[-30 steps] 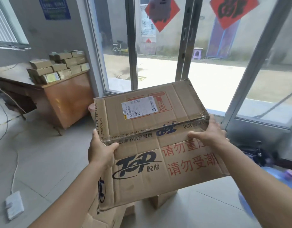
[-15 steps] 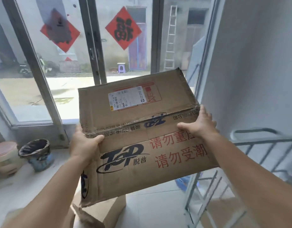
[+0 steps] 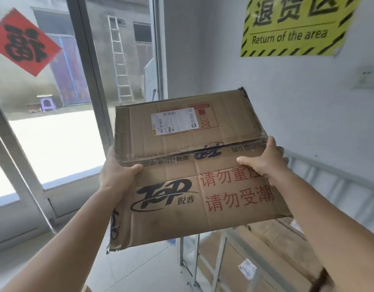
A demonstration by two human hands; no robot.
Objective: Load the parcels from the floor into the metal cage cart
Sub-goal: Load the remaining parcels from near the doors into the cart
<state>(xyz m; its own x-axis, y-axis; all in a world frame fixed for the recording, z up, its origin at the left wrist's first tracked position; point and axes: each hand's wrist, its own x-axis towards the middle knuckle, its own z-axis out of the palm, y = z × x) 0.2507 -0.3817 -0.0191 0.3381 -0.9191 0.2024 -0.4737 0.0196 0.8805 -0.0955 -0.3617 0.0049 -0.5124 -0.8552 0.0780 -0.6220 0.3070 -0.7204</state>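
A worn brown cardboard parcel (image 3: 188,171) with a white shipping label, a dark "Top" logo and red Chinese print is held up at chest height in the middle of the view. My left hand (image 3: 116,173) grips its left edge and my right hand (image 3: 264,160) grips its right edge. Below and to the right of the parcel stands the metal cage cart (image 3: 205,253), its grey bars partly hidden by the box. Inside the cart lie brown cardboard parcels (image 3: 272,245), one with a white label.
A white wall with a yellow "Return of the area" sign (image 3: 293,26) rises behind the cart. To the left are a glass sliding door and its metal frame (image 3: 91,81). Pale floor tiles (image 3: 143,268) show below the parcel.
The view has swung right with the parcel held the same way in both hands. The desk and buckets have left the view; the cage cart and yellow sign have come in.
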